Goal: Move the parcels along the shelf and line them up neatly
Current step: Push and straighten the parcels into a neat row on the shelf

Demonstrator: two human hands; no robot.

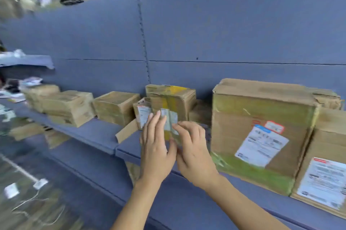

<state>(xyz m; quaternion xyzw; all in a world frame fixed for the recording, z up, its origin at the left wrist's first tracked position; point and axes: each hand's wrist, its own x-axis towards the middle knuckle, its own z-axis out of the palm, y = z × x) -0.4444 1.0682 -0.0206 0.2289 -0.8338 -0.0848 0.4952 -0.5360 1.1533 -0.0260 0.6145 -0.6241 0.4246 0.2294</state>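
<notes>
A small brown parcel point(170, 119) with a white label stands on the blue shelf point(97, 132), in front of a taller taped parcel point(172, 97). My left hand point(155, 147) lies flat against its left front with straight fingers. Its right side is held by the curled fingers of my right hand point(192, 153). Another small labelled parcel point(141, 115) leans just left of it. A big cardboard box point(262, 132) with a white label stands close to the right. Two more brown parcels point(116, 107) point(69, 106) sit along the shelf to the left.
A further labelled box point(325, 170) stands at the far right shelf edge. A loose cardboard flap point(127, 130) lies on the shelf by my left hand. Lower shelves at left hold blurred packets and white tags point(39, 184). Boxes sit on top of the blue back panel point(224, 33).
</notes>
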